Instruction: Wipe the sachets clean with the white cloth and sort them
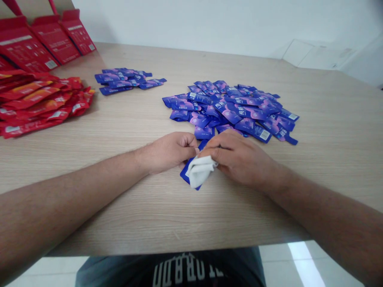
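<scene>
Between my hands, near the table's front, is a blue sachet (pixel 185 173) lying at a slant. My left hand (pixel 172 152) pinches its left edge with thumb and bent fingers. A crumpled white cloth (pixel 201 170) covers much of the sachet, and my right hand (pixel 236 156) grips this cloth, pressing it on the sachet. The right fingertips are partly hidden behind the hand. Just beyond both hands spreads a loose pile of blue and purple sachets (pixel 230 105).
A smaller group of blue sachets (pixel 127 79) lies back left. Stacked red and orange packets (pixel 44 101) fill the left side, with red boxes (pixel 54 38) behind them. A white wall (pixel 209 28) bounds the wooden table (pixel 134 215) at the back.
</scene>
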A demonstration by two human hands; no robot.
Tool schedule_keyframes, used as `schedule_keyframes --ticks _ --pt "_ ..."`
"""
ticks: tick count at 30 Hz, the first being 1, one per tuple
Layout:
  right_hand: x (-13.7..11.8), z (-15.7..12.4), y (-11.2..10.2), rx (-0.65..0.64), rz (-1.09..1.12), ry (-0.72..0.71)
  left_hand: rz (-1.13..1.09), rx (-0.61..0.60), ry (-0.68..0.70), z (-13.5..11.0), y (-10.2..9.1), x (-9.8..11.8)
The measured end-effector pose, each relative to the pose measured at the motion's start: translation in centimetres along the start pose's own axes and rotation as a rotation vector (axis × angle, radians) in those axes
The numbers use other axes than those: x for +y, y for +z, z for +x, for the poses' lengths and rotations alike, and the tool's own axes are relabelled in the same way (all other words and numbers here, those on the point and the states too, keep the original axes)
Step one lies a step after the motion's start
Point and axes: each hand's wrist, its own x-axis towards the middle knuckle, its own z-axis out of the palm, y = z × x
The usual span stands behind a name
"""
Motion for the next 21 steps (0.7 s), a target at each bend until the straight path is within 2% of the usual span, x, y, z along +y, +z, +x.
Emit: schedule_keyframes --ticks 2,5,7,10,12,16,21 --pt "-0.04 0.03 0.01 0.026 -0.017 0.030 0.006 0.009 -0.006 -0.01 0.01 0.00" --pt "-0.48 0.14 -0.09 -0.029 0.042 -0.095 0.049 0.003 0.031 0.00 -0.04 -0.10" --pt "-0.48 0.12 -0.09 -0.065 0.065 -0.121 0.051 -0.006 0.042 0.02 -0.10 -0.17" --pt "-0.06 -0.02 0.03 -0.005 0.010 0.010 0.038 0.003 0.011 0.05 -0.15 -0.20" --pt "-0.04 -0.05 0.04 0.021 -0.006 0.028 0.061 0.011 0.013 0.04 -0.18 -0.19" --pt "-0.39 0.04 -0.03 -0.064 0.074 -0.111 0.083 -0.012 0.064 0.01 -0.18 -0.11" --pt "0.05 -0.08 0.05 0.024 -0.004 0.041 0.041 0.010 0.015 0.02 -0.06 -0.10"
